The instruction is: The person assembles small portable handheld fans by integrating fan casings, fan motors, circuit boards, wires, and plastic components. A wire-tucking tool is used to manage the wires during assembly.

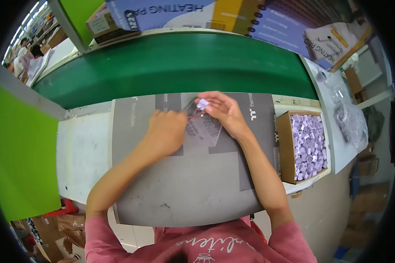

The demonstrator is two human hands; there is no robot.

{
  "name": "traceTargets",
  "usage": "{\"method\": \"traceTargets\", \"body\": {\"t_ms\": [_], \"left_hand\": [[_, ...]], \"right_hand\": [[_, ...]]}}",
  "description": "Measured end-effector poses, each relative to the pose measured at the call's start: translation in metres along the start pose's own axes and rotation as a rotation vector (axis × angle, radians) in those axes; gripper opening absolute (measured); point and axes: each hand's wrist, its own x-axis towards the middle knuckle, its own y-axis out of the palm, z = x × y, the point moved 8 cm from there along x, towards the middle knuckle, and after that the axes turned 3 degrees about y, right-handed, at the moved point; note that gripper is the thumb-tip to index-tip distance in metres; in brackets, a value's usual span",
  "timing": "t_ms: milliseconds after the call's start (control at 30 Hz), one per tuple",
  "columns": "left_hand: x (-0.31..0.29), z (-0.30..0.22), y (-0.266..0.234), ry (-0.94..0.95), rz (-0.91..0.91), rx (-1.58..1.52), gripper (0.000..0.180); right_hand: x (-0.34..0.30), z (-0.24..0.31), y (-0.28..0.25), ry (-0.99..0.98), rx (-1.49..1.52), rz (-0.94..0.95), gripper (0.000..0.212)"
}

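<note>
Above a grey printed cardboard sheet (180, 193), my right hand (227, 115) pinches a small lilac piece (202, 104) between thumb and fingers. Thin red and dark wires (195, 116) run beside that piece, toward my left hand (166, 131). My left hand is closed like a fist, slightly blurred, with its back up; what its fingers grip is hidden. Under and between the hands lies a greyish patch with a dark dotted pattern (204, 131); whether it is a separate sheet or print, I cannot tell.
An open cardboard box (287, 151) full of small lilac squares stands right of the sheet. Beyond it runs a green belt (180, 65), with printed cartons (171, 15) behind. Clear plastic bags (351, 125) lie at the far right. A bright green panel (22, 153) borders the left.
</note>
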Motion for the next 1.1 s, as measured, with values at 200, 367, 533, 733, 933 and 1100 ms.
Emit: {"method": "traceTargets", "body": {"t_ms": [200,367,533,733,933,1100], "left_hand": [[0.026,0.000,0.014,-0.040,0.332,-0.869,0.020],[0.029,0.000,0.015,0.001,0.235,-1.263,0.025],[0.035,0.011,0.020,-0.149,0.281,-1.297,0.026],[0.038,0.020,0.017,-0.240,0.125,-1.498,0.027],[0.037,0.016,0.013,-0.225,0.115,-1.479,0.027],[0.035,0.016,0.012,-0.234,0.118,-1.462,0.026]], "right_hand": [[-0.010,0.019,-0.016,-0.053,-0.049,-0.091,0.035],[-0.011,0.030,-0.014,-0.078,-0.074,-0.086,0.035],[-0.011,0.031,-0.008,-0.100,-0.095,-0.135,0.035],[-0.013,0.040,-0.005,-0.258,-0.191,-0.196,0.033],[-0.019,0.040,0.002,-0.359,-0.358,-0.294,0.034],[-0.023,0.044,0.008,-0.443,-0.511,-0.344,0.033]]}}
